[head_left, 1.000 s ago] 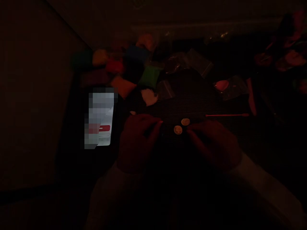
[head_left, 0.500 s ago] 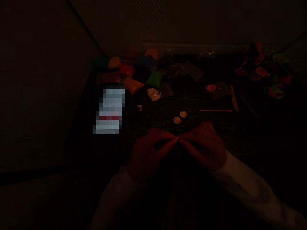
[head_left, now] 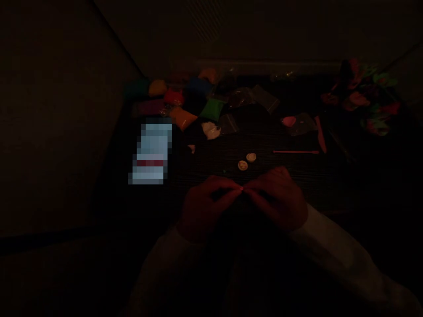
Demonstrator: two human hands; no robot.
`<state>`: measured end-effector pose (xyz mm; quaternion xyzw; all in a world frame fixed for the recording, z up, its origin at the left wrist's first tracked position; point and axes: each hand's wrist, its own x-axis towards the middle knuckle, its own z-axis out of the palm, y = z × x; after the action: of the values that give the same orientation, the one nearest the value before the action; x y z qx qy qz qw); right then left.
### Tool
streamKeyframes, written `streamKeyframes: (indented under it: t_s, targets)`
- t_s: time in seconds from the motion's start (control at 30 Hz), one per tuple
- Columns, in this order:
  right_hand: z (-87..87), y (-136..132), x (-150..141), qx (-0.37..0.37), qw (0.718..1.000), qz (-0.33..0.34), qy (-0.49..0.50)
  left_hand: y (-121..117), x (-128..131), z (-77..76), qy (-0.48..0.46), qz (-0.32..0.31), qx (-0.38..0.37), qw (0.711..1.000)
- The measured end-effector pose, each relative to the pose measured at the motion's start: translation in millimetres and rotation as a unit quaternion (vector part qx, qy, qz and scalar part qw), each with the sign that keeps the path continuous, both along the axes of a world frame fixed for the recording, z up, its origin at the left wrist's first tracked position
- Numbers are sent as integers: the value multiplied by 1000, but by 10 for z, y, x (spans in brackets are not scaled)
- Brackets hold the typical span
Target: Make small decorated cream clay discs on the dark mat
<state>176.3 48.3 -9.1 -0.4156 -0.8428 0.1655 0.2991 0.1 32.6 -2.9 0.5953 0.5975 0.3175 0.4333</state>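
Note:
The scene is very dark. My left hand [head_left: 206, 204] and my right hand [head_left: 276, 198] meet fingertip to fingertip just above a dark mat [head_left: 297, 176]. Both pinch a tiny pinkish bit [head_left: 242, 189] between them; what it is I cannot make out. Two small round tan pieces [head_left: 246, 161] lie on the mat just beyond my fingers. White sleeves cover both forearms.
A lit phone screen [head_left: 152, 152] lies to the left. Several small bags of coloured material [head_left: 185, 103] are piled at the back left, with clear bags [head_left: 261, 99] beside them. A thin pink stick [head_left: 295, 152] and a pink tool [head_left: 320, 134] lie right. Colourful objects [head_left: 366, 99] sit far right.
A second ago my hands rested apart on the mat beside the tan pieces. They have since drawn back toward me and come together in a pinch; the view has tilted up slightly.

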Motion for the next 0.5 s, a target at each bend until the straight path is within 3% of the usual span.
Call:
streamKeyframes:
  t_s: [0.37, 0.5]
  targets:
    - [2, 2, -11, -5, 1000, -3, 4, 11, 5, 1, 12, -12, 5, 1000]
    - [29, 9, -13, -12, 1000, -2, 14, 5, 16, 1, 11, 15, -6, 1000]
